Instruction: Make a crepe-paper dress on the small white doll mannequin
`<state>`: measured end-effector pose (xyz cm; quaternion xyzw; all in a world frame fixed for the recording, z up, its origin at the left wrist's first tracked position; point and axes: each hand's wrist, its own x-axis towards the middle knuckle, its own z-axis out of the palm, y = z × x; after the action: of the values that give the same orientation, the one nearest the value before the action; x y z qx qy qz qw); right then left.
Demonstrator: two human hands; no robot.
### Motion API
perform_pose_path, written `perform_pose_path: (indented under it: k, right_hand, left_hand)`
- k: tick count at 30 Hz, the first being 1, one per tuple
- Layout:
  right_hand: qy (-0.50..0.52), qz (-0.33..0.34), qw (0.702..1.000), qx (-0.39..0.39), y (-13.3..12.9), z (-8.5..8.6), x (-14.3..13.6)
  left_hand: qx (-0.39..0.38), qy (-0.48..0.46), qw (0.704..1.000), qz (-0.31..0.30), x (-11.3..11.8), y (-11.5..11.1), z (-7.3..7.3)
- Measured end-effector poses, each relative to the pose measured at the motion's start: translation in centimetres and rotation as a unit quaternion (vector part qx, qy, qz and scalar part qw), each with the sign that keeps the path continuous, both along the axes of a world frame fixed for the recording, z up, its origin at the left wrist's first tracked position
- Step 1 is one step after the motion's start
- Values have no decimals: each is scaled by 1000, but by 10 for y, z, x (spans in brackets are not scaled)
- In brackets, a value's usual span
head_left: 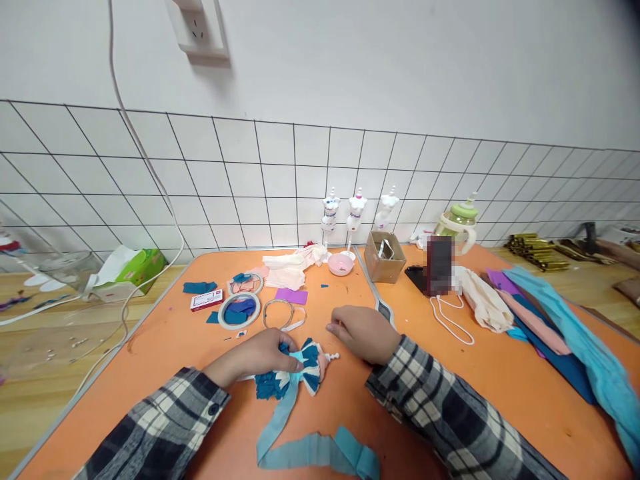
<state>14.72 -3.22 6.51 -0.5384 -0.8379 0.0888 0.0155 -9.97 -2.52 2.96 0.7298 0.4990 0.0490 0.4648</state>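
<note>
In the head view my left hand (260, 357) is closed on a small doll-sized outfit (311, 365) of dark teal, white and pink fabric, lying on its side with a white knob at its right end. A light blue ribbon (280, 420) runs from the outfit's middle down toward the front edge, then bends right. My right hand (367, 331) rests curled on the orange mat (425, 387), to the right of the outfit and apart from it. Its fingers are bent under, and whatever they may hold is hidden.
Behind my left hand lie tape rolls (239, 311), a red-white box (207, 300) and a purple piece (291, 296). Farther back stand small white mannequins (356, 210), a pink bowl (341, 264), a cardboard box (385, 257) and a phone (440, 265). Long fabric strips (575, 333) lie right.
</note>
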Motion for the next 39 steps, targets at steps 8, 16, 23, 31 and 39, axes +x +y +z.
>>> perform_pose_path:
  k: [8,16,23,31,39]
  right_hand:
    - [-36,-68,996,-42,-10,-31,48]
    - [-87,-106,989,-47,-26,-40,52]
    - [-96,-127,986,-43,-33,-38,45]
    - [252,39,946,-202,-45,-34,64]
    - [245,42,938,-242,-57,-33,57]
  left_hand:
    - [-6,9,1000,-3,1,2,-1]
    - [-4,11,1000,-8,2,2,3]
    - [-2,26,999,-21,3,3,3]
    - [-9,28,999,-28,3,5,0]
    - [-12,29,999,-35,3,6,-1]
